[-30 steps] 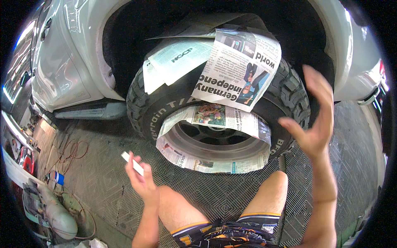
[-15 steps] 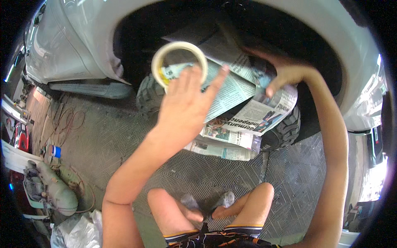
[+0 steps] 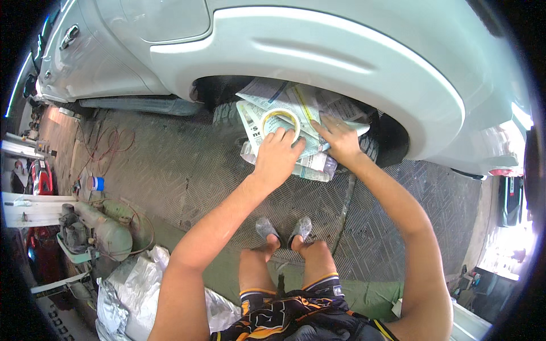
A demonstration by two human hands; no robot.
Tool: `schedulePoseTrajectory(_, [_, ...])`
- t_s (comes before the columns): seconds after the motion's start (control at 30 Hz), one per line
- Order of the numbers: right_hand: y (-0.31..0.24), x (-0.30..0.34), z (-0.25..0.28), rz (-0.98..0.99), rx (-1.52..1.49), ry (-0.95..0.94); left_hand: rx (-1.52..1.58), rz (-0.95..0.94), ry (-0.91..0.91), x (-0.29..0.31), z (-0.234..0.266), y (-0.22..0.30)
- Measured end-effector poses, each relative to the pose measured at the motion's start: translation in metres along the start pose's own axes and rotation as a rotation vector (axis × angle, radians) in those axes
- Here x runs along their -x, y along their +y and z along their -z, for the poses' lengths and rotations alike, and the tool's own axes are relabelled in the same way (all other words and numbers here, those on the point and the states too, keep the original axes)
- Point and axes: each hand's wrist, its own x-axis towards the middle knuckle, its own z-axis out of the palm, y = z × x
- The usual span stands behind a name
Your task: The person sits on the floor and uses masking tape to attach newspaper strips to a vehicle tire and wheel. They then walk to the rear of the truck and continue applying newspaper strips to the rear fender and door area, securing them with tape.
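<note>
My left hand (image 3: 276, 157) grips a roll of masking tape (image 3: 280, 112), pale cream with a yellow inner core, its ring standing up beyond my fingers. Sheets of newspaper (image 3: 256, 98) cover most of the wheel under the white car's arch. My right hand (image 3: 339, 139) lies against the newspaper at the wheel's right part, fingers stretched out and pressing it, with nothing held. Knobbly tread of the tyre (image 3: 225, 113) shows at both sides of the paper. Lower folds of newspaper (image 3: 311, 172) hang below my hands.
The white car's fender (image 3: 341, 54) arches over the wheel. Patterned dark floor (image 3: 187, 165) spreads around my feet. At left stand a greenish air compressor tank (image 3: 111, 227), a red hose (image 3: 111, 145) and a blue-and-white container (image 3: 96, 183). Crumpled silvery sheeting (image 3: 139, 284) lies at lower left.
My view has drawn back and shows more of the fender. My right hand has come out from deep in the wheel arch onto the newspaper's front. The tape stays in my left hand.
</note>
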Motion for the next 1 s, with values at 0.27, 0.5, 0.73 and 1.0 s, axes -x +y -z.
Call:
schedulePoseTrajectory(0.27, [-0.030,0.008,0.068,-0.070,-0.024,0.138,0.139,0.203,0.132,0.058,0.106,0.089])
schedulePoseTrajectory(0.5, [-0.096,0.074,0.191,-0.106,-0.320,0.047,0.050,0.871,0.119,0.256,0.145,0.173])
schedulePoseTrajectory(0.73, [-0.137,0.122,0.200,-0.279,-0.606,-0.009,-0.156,1.683,-0.064,0.435,0.083,0.221])
schedulePoseTrajectory(1.0, [-0.131,0.131,0.211,-0.233,-0.714,-0.172,0.370,2.105,-0.781,0.543,0.040,0.295])
